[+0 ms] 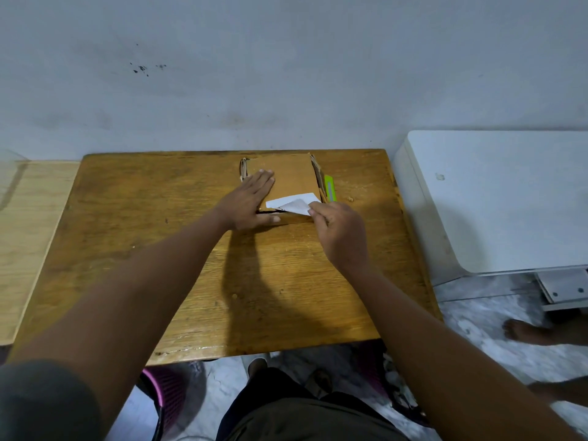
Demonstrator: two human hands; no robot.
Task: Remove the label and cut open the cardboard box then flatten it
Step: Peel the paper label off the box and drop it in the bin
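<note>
Left hand (251,198) flat, fingers straight, pressing cardboard box (283,176) at far middle of surface (159,249), right hand (337,227) grip pinching label (294,202) at its near-right corner, label's long axis running leftward across box's near edge.

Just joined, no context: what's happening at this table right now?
A person is peeling the white label off a cardboard box on the wooden table. The left hand lies flat on the box top, pressing it down. The right hand pinches the label's lifted corner; the rest of it looks stuck on. A green cutter lies beside the box, on its right. The box looks uncut.
</note>
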